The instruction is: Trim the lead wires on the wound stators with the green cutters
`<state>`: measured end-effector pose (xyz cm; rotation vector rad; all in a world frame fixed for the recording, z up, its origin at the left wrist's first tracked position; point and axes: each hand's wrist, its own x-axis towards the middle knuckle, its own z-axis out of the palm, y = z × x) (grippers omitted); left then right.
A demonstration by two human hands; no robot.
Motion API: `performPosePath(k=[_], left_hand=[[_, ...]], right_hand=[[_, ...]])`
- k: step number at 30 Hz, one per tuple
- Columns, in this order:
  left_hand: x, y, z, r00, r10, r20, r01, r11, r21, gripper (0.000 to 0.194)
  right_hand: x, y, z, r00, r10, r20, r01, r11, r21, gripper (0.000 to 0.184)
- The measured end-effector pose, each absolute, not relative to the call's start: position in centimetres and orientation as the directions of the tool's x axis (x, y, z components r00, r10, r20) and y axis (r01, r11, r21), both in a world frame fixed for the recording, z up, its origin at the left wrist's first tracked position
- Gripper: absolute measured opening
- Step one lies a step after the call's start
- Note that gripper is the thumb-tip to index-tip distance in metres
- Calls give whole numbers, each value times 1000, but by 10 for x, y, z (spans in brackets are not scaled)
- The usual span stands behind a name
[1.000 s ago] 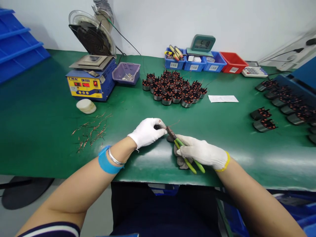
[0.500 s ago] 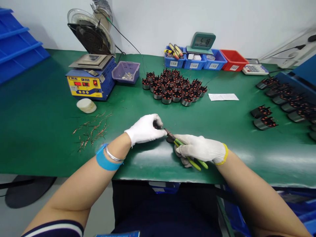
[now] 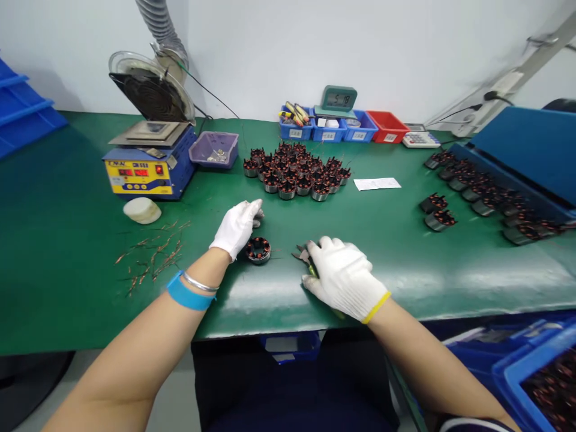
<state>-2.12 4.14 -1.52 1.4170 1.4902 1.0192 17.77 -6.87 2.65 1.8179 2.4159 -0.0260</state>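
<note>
On the green mat a single wound stator (image 3: 258,251), a dark ring with copper coils, rests with thin wire ends trailing to its right. Just beyond and left of it is my left hand (image 3: 236,227) in a white glove, its fingers bent and slightly apart, with nothing visible in them. Under my right hand (image 3: 342,277), also gloved, are green-handled cutting pliers (image 3: 305,257); their jaws point left past my fingers, which curve over the handles. My right palm faces down and hides most of the pliers.
Several stators (image 3: 288,189) stand grouped at the back, others (image 3: 477,186) at right. Cut copper wires (image 3: 155,258) lie left, near a round whitish pad (image 3: 142,210) and a blue-yellow soldering pot (image 3: 148,171). Farther back are a purple tray (image 3: 216,144), a red bin (image 3: 387,125) and a paper strip (image 3: 377,183).
My left hand has let go of the stator, which now rests on the mat, and has drawn away to its upper left. My right hand has turned palm down over the pliers. The view has shifted.
</note>
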Motion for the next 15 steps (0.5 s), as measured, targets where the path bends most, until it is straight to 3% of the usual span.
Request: performPosePath(k=[3, 6, 9, 12, 15], left_hand=[[-23, 45, -18, -71, 997, -18, 304, 38, 952, 52], [-24, 49, -20, -98, 995, -7, 272, 34, 962, 49], [-25, 52, -21, -93, 996, 0, 306, 28, 952, 48], [-25, 51, -22, -74, 997, 11, 340, 15, 940, 48], [-24, 51, -25, -66, 998, 22, 348, 2, 938, 47]], right_hand=[[152, -50, 20, -417, 903, 108, 901, 426, -80, 80], [126, -33, 12, -575, 813, 98, 792, 582, -186, 62], [133, -29, 10, -549, 829, 106, 783, 554, -282, 50], [190, -33, 11, -292, 938, 186, 843, 344, -413, 48], [271, -35, 11, 205, 974, 101, 907, -150, -393, 52]])
